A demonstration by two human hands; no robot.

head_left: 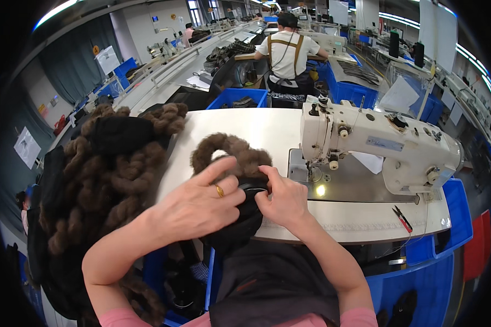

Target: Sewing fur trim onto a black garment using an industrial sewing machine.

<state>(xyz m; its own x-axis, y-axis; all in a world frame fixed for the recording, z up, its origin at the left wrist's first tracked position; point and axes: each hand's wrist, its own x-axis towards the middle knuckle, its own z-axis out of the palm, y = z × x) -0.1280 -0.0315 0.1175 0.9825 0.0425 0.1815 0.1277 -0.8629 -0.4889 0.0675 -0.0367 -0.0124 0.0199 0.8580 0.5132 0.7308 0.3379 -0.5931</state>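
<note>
My left hand (202, 204), with a gold ring, has its index finger reaching over brown fluffy trim (240, 152) and its other fingers curled on a black fabric piece (232, 229). My right hand (283, 199) grips the same piece at its right, thumb on the dark band and index finger against the fluff. The piece lies over the front edge of the white table (343, 223). A white sewing machine (398, 147) stands to my right, its needle area lit.
A heap of black pieces with brown trim (109, 174) fills the left side. Red-handled snips (402, 220) lie at the table's front right. Blue bins (455, 212) sit around the table. A person (283, 60) in a white top works ahead at another station.
</note>
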